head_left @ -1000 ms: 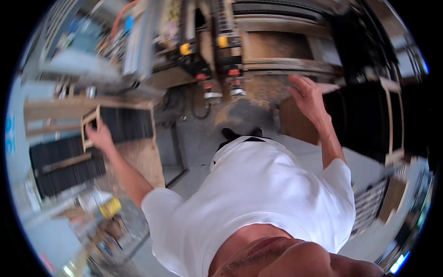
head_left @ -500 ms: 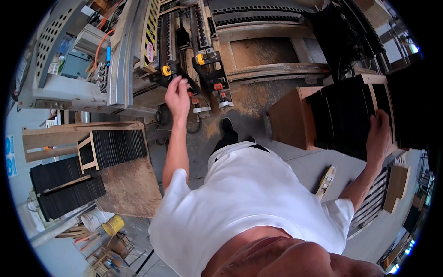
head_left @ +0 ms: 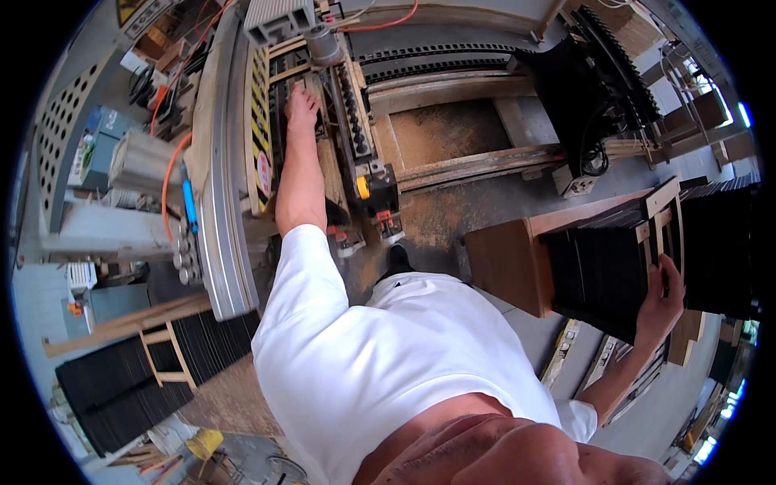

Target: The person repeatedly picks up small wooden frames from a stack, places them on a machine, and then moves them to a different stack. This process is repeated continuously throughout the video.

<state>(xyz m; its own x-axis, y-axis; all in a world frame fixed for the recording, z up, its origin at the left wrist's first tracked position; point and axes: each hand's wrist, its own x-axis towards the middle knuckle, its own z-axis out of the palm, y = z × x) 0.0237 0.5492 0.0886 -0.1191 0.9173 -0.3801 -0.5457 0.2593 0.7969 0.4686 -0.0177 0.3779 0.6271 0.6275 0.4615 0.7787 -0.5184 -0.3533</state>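
Observation:
My left hand point(head_left: 301, 107) reaches far forward over the machine's rails, beside the yellow-and-black striped edge strip point(head_left: 259, 121). Its fingers are bent downward next to a pale wooden crossbar point(head_left: 289, 73); whatever lies under the fingertips is hidden. Out to the right, my right hand point(head_left: 663, 295) has its fingers closed on the end of a light wooden frame point(head_left: 661, 214). That frame leans tilted against a row of black slats or panels point(head_left: 594, 271). A brown wooden board point(head_left: 505, 263) stands at the near end of the row.
A second black stack point(head_left: 121, 396) with a small wooden frame point(head_left: 168, 356) lies on the left. A metal guide rail point(head_left: 218, 242) borders the machine. Sawdust covers the floor by the open bay point(head_left: 444, 129). Spirit levels point(head_left: 560, 353) lie at the lower right.
My left hand has moved forward along the rails, past the yellow knobs. The wooden frame at my right hand now stands more tilted and raised from the black row. My body has leaned toward the machine.

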